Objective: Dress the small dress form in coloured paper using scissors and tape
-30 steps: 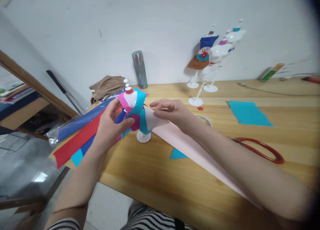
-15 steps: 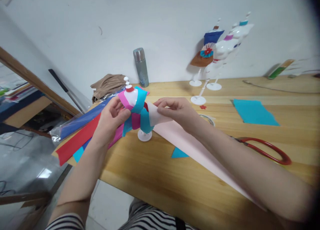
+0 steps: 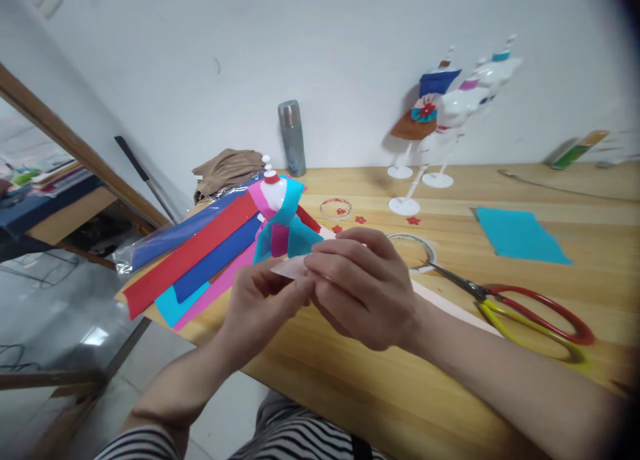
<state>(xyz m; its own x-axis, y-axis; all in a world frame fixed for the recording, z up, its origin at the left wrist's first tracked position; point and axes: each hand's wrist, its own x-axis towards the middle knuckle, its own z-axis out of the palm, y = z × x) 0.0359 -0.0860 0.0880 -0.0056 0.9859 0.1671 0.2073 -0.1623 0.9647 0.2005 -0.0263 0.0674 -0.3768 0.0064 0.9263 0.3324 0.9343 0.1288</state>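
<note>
Between my two hands is a small piece of pale pink paper (image 3: 291, 267), partly covered by my fingers. My left hand (image 3: 265, 300) pinches its lower left side, and my right hand (image 3: 357, 283) is closed round its right side. Just behind them stands a small white mannequin (image 3: 273, 192) on the table, dressed in strips of pink and turquoise crepe paper (image 3: 286, 210); neither hand appears to grip it. Its base is hidden behind my hands. Under my right arm runs a long pale pink paper strip (image 3: 457, 310).
Scissors (image 3: 483, 293) lie right of my arm beside a tape roll (image 3: 427, 250). Several dressed mannequins (image 3: 453, 107) stand at the back right, near a turquoise sheet (image 3: 523, 233). Coloured paper strips (image 3: 193, 253) lie left. A thermos (image 3: 293, 140) stands by the wall; small red flowers (image 3: 361, 220) dot the table.
Both hands have left the mannequin and come together in front of it. The pale pink paper piece has moved away from the mannequin's side and is now held between them.
</note>
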